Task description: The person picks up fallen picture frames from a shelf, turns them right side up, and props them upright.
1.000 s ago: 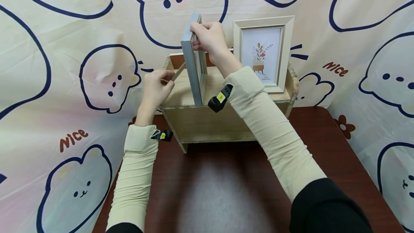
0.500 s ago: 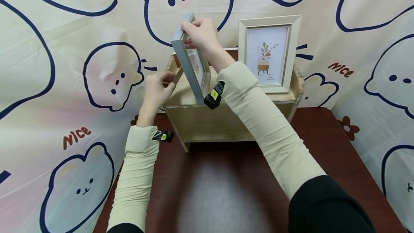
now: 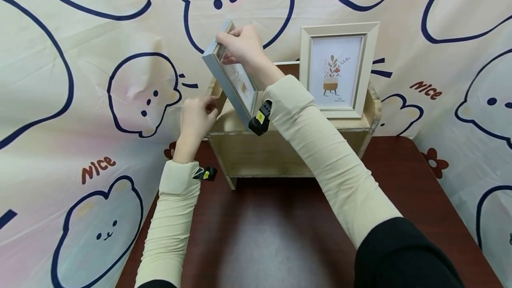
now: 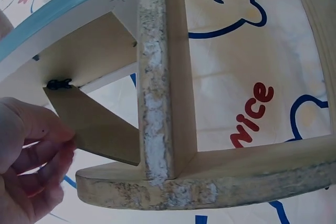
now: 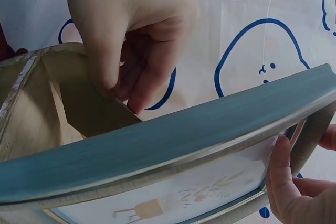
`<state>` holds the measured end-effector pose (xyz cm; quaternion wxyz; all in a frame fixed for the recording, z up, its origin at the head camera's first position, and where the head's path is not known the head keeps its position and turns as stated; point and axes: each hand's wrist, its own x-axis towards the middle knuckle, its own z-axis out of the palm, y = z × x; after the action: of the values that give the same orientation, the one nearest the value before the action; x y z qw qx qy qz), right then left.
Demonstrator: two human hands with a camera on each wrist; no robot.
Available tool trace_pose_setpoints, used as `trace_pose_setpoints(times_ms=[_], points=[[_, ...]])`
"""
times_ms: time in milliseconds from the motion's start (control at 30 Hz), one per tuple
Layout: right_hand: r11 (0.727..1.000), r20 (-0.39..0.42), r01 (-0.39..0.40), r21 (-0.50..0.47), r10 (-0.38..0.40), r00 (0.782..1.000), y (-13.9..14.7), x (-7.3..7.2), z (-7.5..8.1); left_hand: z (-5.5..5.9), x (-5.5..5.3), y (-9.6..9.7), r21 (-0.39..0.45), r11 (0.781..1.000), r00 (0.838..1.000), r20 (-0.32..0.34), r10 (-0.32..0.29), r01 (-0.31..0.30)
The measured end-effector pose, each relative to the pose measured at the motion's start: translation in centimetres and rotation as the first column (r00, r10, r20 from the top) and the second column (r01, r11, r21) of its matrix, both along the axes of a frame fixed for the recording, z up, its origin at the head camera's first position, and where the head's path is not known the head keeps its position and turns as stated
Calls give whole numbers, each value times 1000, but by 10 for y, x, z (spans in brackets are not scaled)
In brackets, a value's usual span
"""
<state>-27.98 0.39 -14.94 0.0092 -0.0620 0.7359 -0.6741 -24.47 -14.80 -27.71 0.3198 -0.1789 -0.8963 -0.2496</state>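
Observation:
A picture frame (image 3: 229, 84) with a blue-grey outer edge tilts to the left on the shelf top, its plant picture facing right. My right hand (image 3: 245, 50) grips the frame's upper edge, its fingers over the front in the right wrist view. Behind the frame, a thin brown support leg (image 4: 100, 124) swings out from the backing on a black hinge. My left hand (image 3: 197, 117) pinches the free edge of that leg between thumb and fingers, just beside the shelf's left side. The frame's back shows in the left wrist view; the head view hides it.
A small wooden shelf (image 3: 276, 157) stands on the dark red-brown table (image 3: 276, 234) against a bear-patterned cloth (image 3: 136, 30). At the right of its top stands a cream picture frame (image 3: 372, 74) with a potted-plant picture.
The blue-edged frame's top has tipped left with my right hand, so more of its picture shows. My left hand stays at the support leg. The head view has shifted slightly.

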Motion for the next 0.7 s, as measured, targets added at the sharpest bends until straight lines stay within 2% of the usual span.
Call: trace_pose_setpoints(times_ms=[67, 167, 433, 700], points=[[1000, 6, 5, 7, -5, 1000, -2, 0, 0, -2, 1, 1, -19, 999, 999, -14, 39, -40], [1000, 1, 14, 24, -14, 1000, -5, -1, -2, -4, 1, 2, -27, 998, 997, -32, 64, -65], [998, -10, 9, 64, -9, 1000, -12, -2, -4, -10, 2, 1, -21, 996, 996, -29, 81, -81], [997, -3, 8, 82, -8, 1000, -11, 0, -4, -12, 5, 1, -8, 997, 995, -65, 76, -77]])
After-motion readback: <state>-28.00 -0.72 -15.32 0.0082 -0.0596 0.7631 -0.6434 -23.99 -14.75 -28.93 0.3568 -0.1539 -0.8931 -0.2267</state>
